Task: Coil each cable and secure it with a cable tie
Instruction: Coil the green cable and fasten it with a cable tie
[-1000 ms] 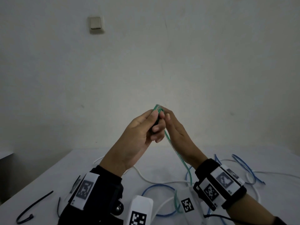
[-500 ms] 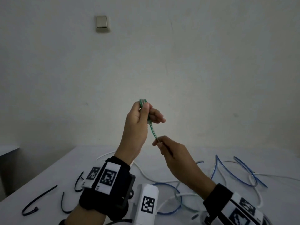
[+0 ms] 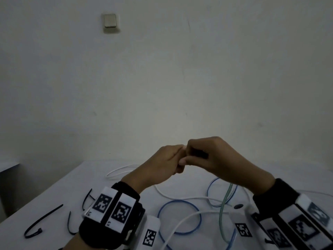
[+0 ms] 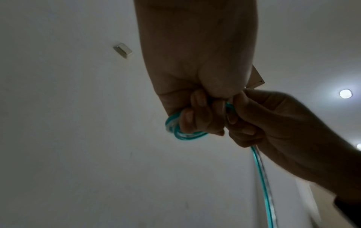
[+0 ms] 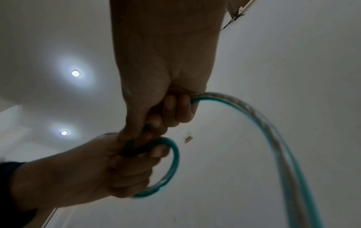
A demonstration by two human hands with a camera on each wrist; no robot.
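Observation:
Both hands meet above the white table (image 3: 75, 184). My left hand (image 3: 167, 162) grips a small coil of the green cable (image 4: 179, 134), whose loops curl under its fingers (image 4: 197, 117). My right hand (image 3: 207, 154) pinches the same green cable (image 5: 244, 108) right beside the coil; from it the strand arcs away and hangs down to the table (image 3: 228, 193). In the head view the coil itself is hidden inside the hands. In the right wrist view the coil's loop (image 5: 173, 162) shows round my left hand's fingers.
Black cable ties (image 3: 42, 219) lie at the table's front left, another (image 3: 69, 222) close to my left wrist. A blue cable (image 3: 180, 217) loops at the table's middle, and white cables (image 3: 122, 171) cross it. A light switch (image 3: 110, 22) is on the wall.
My hands were apart, the left one raised and the right lower down the strand. Now both have dropped and come together, the right one brought up against the coil.

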